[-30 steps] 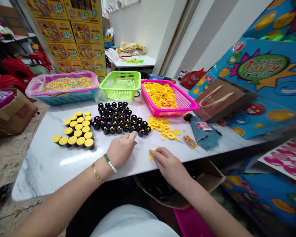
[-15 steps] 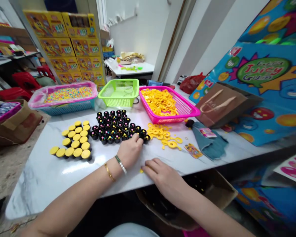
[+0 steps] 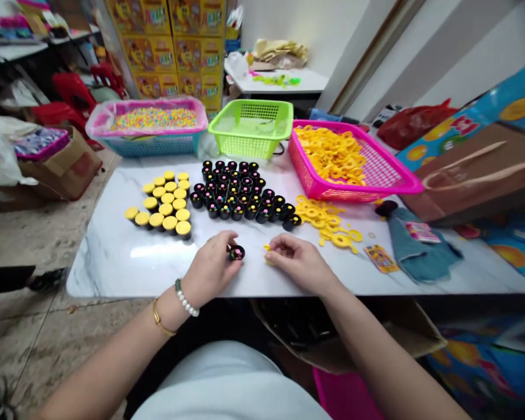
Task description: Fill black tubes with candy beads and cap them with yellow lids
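My left hand point(image 3: 212, 263) grips a small black cup point(image 3: 237, 253) with pink showing in its top, low over the front of the table. Opposite it, my right hand point(image 3: 304, 262) pinches a small yellow plastic piece point(image 3: 268, 248), mostly covered by the fingers. Beyond my hands stand several black cups point(image 3: 231, 189) in a cluster, with pink and yellow bits in them. To their left are several black cups with yellow lids point(image 3: 168, 198). Loose yellow ring-shaped pieces point(image 3: 328, 220) lie right of the open cups.
Along the back stand a plastic-lined basket of coloured beads point(image 3: 155, 146), a green basket point(image 3: 245, 143) and a pink basket point(image 3: 402, 175) of yellow pieces. A card point(image 3: 380, 258) and a blue cloth point(image 3: 424, 254) lie at right. Under the front edge is a cardboard box point(image 3: 424, 329).
My left hand has drawn back from the cluster toward me, bringing a black cup. My right hand has lifted slightly with the yellow piece. The view has tilted down and turned left.
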Action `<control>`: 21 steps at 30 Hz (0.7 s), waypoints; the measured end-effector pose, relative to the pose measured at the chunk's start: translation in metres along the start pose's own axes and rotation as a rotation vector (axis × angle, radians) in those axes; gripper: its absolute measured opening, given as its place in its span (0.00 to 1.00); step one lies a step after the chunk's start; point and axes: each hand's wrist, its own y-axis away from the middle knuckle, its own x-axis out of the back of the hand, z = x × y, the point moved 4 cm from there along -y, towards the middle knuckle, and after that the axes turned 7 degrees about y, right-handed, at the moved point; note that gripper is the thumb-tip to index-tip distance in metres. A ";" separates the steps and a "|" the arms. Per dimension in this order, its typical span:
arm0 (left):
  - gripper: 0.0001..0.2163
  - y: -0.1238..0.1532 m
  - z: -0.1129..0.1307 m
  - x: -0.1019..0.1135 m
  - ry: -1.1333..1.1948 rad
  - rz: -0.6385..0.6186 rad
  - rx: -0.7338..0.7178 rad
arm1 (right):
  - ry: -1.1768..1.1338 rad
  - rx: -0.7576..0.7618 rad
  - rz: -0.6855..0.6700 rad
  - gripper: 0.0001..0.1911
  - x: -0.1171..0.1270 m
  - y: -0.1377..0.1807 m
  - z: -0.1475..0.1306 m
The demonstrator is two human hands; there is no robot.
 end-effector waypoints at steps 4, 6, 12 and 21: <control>0.13 0.002 -0.004 -0.006 0.055 0.009 -0.004 | -0.277 -0.131 -0.147 0.19 -0.008 0.005 -0.003; 0.09 0.003 -0.005 -0.006 0.079 0.000 0.013 | -0.356 -0.140 -0.177 0.20 -0.011 0.009 -0.015; 0.07 -0.001 -0.006 -0.006 0.078 -0.040 0.036 | -0.397 -0.120 -0.152 0.20 -0.035 -0.002 -0.041; 0.10 0.000 -0.006 -0.007 -0.077 -0.101 0.088 | -0.280 -0.121 0.001 0.15 -0.034 -0.007 -0.045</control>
